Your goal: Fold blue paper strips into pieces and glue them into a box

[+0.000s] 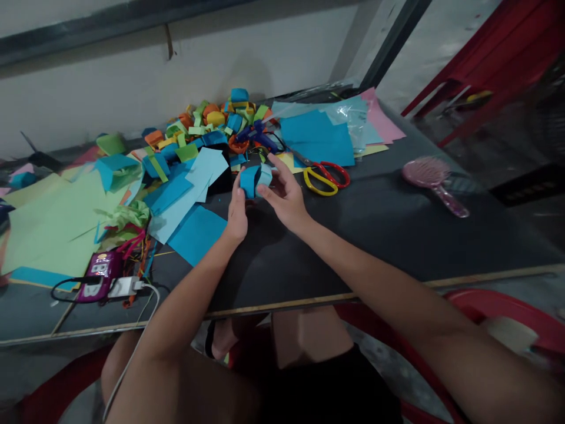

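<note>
A small rolled loop of blue paper (249,181), with a lighter blue part on its right, is held between my two hands above the dark table. My left hand (238,211) presses the loop's left side with its fingers. From the right, my right hand (286,197) grips the light blue side between thumb and fingers. Scissors with red and yellow handles (321,181) lie just right of my right hand. Behind the loop, a dark blue glue gun (260,136) rests against a heap of folded paper pieces (203,126). Blue paper sheets (198,234) lie left of my left hand.
Light green sheets (48,218) cover the table's left side. A purple power strip (100,275) with a white charger (123,287) and cable sits near the front edge. More blue sheets (315,135) lie at the back. A pink hairbrush (435,179) lies on the right.
</note>
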Demonstrator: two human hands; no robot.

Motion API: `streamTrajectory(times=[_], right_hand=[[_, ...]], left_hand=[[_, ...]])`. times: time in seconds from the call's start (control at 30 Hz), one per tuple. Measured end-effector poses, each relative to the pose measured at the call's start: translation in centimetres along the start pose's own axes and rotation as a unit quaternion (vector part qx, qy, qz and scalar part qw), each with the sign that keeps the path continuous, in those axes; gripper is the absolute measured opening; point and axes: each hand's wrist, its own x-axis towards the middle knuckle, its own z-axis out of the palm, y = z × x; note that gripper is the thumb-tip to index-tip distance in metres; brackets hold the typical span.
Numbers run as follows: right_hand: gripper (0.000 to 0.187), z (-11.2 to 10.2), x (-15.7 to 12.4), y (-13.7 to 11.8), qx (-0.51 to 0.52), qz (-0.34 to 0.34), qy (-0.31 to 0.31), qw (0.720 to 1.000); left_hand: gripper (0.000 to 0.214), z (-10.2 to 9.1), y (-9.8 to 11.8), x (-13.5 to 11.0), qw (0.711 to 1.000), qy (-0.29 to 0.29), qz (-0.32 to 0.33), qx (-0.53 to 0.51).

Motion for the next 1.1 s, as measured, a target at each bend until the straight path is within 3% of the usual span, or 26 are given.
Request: streamTrajectory(times=[0.17, 0.43, 0.63, 0.83, 1.1], right_hand=[[0.064, 0.0, -0.6, -0.5, -0.079, -0.05, 0.003, 0.996], [0.067, 0.3, -1.2, -1.4, -0.179, -0.083, 0.01, 0.98], [0.073, 0.7, -1.3, -1.0, -0.163, -0.11, 0.025, 0.98], [0.071, 0.6, -1.2, -0.3, -0.157, -0.148, 0.055, 0.975], [0.071, 0.6, -1.2, -0.1, -0.162, -0.132, 0.037, 0.977]], left_hand=[[0.066, 0.1, 0.0, -0.1, 0.999, -0.008, 0.022, -0.039], [0.067, 0.7, 0.5, 0.0, 0.999, -0.002, 0.022, -0.044], [0.065, 1.0, 1.4, -0.3, 0.993, -0.001, 0.008, -0.12], [0.058, 1.3, 2.1, -0.3, 0.98, 0.047, -0.037, -0.188], [0.053, 1.0, 1.2, -0.4, 0.983, 0.011, 0.035, -0.179]])
